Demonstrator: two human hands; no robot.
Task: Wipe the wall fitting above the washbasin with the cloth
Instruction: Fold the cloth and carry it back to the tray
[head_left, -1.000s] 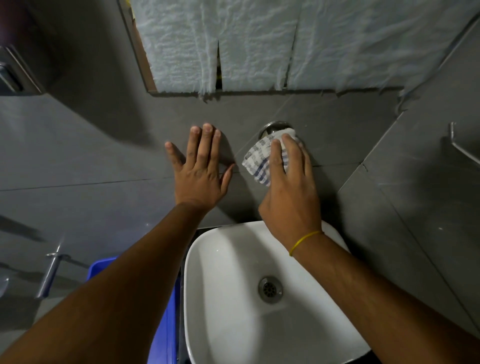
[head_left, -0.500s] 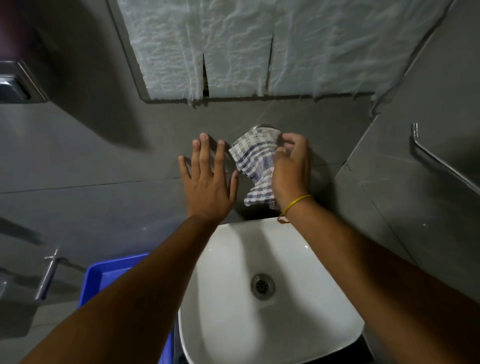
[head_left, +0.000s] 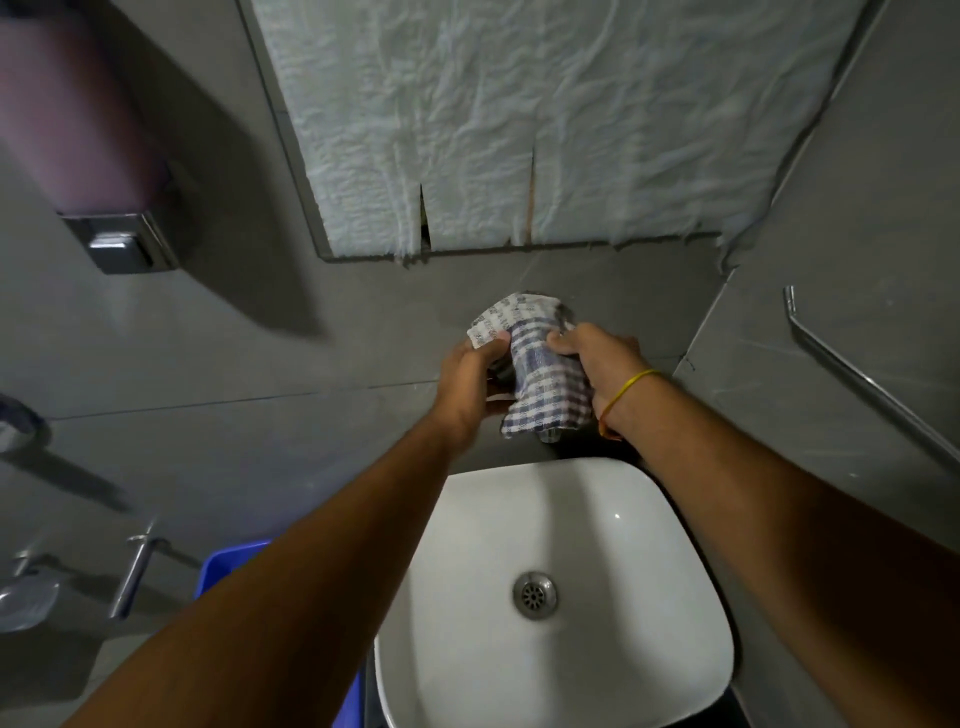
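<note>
A blue-and-white checked cloth (head_left: 540, 374) is draped over the wall fitting on the grey tiled wall, just above the white washbasin (head_left: 623, 519). The fitting itself is almost wholly hidden under the cloth; only a dark sliver shows at its upper right (head_left: 565, 312). My left hand (head_left: 470, 379) grips the cloth's left side. My right hand (head_left: 597, 358), with a yellow band on the wrist, grips its right side. Both hands press the cloth around the fitting.
A mirror covered in crinkled white paper (head_left: 519, 119) hangs above. A soap dispenser (head_left: 104, 171) is mounted at the upper left, a metal rail (head_left: 857, 384) on the right wall. A blue tub (head_left: 228, 566) and a chrome lever (head_left: 135, 566) sit left of the basin.
My left hand left the flat wall and took hold of the cloth's left side. The cloth now wraps the fitting between both hands. The camera has tilted up.
</note>
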